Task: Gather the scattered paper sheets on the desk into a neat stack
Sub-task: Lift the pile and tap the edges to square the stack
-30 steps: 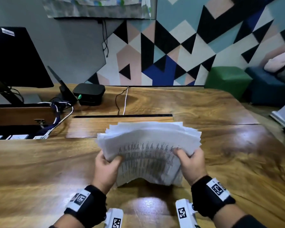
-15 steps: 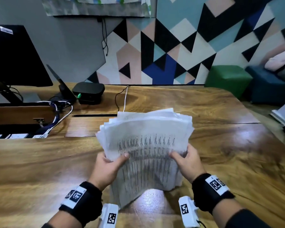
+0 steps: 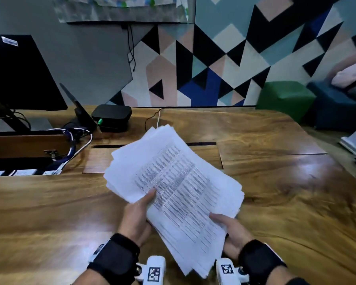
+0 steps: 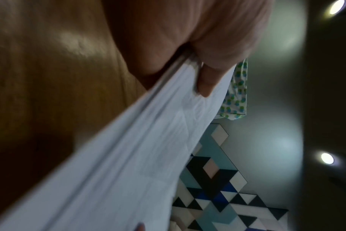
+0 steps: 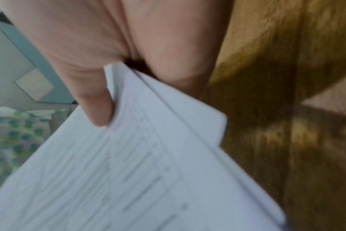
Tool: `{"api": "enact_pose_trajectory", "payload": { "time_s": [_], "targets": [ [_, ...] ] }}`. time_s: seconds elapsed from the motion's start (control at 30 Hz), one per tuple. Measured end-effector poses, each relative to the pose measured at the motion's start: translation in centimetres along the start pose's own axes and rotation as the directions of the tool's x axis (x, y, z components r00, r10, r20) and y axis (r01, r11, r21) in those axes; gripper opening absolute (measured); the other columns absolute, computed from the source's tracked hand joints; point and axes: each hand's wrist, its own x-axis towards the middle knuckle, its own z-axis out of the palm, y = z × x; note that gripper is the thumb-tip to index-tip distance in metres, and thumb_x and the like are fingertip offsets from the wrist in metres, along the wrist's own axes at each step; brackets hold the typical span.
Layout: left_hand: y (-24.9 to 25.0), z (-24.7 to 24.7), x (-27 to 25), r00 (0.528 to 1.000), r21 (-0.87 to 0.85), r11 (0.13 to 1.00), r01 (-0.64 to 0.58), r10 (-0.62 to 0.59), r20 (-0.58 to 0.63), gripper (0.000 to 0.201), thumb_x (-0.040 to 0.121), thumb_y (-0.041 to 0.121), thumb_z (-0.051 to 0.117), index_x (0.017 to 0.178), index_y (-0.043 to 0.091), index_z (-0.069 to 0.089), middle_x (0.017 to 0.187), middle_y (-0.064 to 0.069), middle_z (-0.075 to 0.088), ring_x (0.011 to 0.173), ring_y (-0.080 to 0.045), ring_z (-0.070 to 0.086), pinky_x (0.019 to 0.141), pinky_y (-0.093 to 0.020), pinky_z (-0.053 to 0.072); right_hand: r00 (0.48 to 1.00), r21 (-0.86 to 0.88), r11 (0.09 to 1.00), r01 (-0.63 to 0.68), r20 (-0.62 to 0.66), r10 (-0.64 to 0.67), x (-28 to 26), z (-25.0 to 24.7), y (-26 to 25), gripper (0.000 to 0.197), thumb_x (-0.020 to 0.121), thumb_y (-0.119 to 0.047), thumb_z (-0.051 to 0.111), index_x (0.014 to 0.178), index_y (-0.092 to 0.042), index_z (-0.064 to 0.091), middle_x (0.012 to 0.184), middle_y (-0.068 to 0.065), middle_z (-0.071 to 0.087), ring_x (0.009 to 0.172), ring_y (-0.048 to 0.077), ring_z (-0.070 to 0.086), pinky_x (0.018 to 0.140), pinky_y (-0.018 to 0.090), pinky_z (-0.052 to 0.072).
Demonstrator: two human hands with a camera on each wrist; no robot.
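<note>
Here my left hand point(image 3: 136, 218) grips the paper sheets point(image 3: 179, 194) at their near left edge: the thumb point(image 4: 207, 81) lies flat on the top page, and the other fingers are tucked under the bundle where I cannot see them. My right hand point(image 3: 233, 233) holds the near right edge the same way, thumb point(image 5: 98, 107) pressed on the printed face, palm cupped beneath. Both wrists are turned inward, so the bundle sits between my two hands, lifted off the desk point(image 3: 49, 212) and tilted, its far corner pointing away from my fingers and to the left. The sheets are fanned and uneven; their edges step out past one another, most of all on the side by my right fingers. The top page carries rows of dark print, blurred. Black bands with white marker tags wrap both wrists. Beyond my fingertips the wooden desk runs on to a black box point(image 3: 111, 116) with cables beside it, and further left of my left hand stands a dark monitor point(image 3: 19, 73). Behind the desk is a wall of coloured triangles point(image 3: 224, 58).
</note>
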Motion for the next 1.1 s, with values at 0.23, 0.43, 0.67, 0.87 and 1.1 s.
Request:
{"api": "enact_pose_trajectory", "payload": {
  "time_s": [0.23, 0.43, 0.67, 0.87, 1.1],
  "targets": [
    [6.2, -6.0, 0.9, 0.974, -0.046, 0.981, 0.187, -0.179, 0.14, 0.062, 0.066, 0.047, 0.065, 0.116, 0.011, 0.07, 0.109, -0.017, 0.073, 0.098, -0.034, 0.069, 0.097, -0.045, 0.045, 0.964, -0.162, 0.952, 0.259, -0.027, -0.266, -0.3, -3.4, -4.4, 0.061, 0.066, -0.009, 0.083, 0.121, 0.005, 0.063, 0.116, 0.023, 0.071, 0.107, 0.042, 0.067, 0.098, 0.057, 0.049],
    [6.4, -4.0, 2.4, 0.985, 0.619, 0.771, -0.147, 0.057, 0.163, 0.078, 0.039, 0.041, 0.096, 0.101, 0.001, 0.074, 0.105, -0.017, 0.076, 0.096, -0.031, 0.073, 0.096, -0.05, 0.053, 0.764, -0.516, 0.648, 0.561, 0.022, -0.644, -1.0, -1.8, -6.9, 0.024, 0.079, 0.004, 0.074, 0.097, -0.012, 0.073, 0.085, -0.01, 0.079, 0.09, 0.013, 0.073, 0.081, 0.025, 0.058],
    [2.1, -4.1, 2.4, 0.899, 0.587, 0.69, -0.423, 0.402, 0.175, 0.025, 0.077, -0.009, 0.074, 0.093, 0.011, 0.07, 0.075, 0.006, 0.078, 0.068, 0.001, 0.07, 0.062, -0.016, 0.056, 0.583, -0.524, 0.513, 0.68, -0.039, -0.812, -1.0, -1.3, -4.6, 0.026, 0.08, 0.007, 0.072, 0.081, -0.019, 0.07, 0.066, -0.025, 0.073, 0.065, -0.013, 0.066, 0.061, 0.004, 0.05],
    [-2.2, -5.2, 4.0, 0.88, 0.531, 0.757, -0.381, 0.473, -0.043, 0.028, 0.085, -0.018, 0.056, 0.097, 0.005, 0.064, 0.086, -0.01, 0.069, 0.08, -0.017, 0.063, 0.062, -0.011, 0.054, 0.518, -0.58, 0.535, 0.614, -0.215, -0.828, 0.3, -2.3, -2.7, 0.013, 0.081, 0.012, 0.063, 0.082, 0.0, 0.067, 0.047, -0.024, 0.063, 0.046, -0.015, 0.055, 0.05, 0.0, 0.043],
    [1.1, -4.9, 3.4, 0.79, 0.443, 0.703, -0.557, 0.613, 0.019, 0.019, 0.084, -0.011, 0.06, 0.099, 0.001, 0.063, 0.08, -0.003, 0.068, 0.064, 0.002, 0.062, 0.062, -0.011, 0.052, 0.419, -0.555, 0.434, 0.71, -0.161, -0.893, 0.2, -2.4, -4.5, 0.026, 0.077, 0.008, 0.063, 0.067, -0.016, 0.065, 0.055, -0.018, 0.065, 0.054, -0.009, 0.052, 0.055, 0.011, 0.045]
  ]
}}
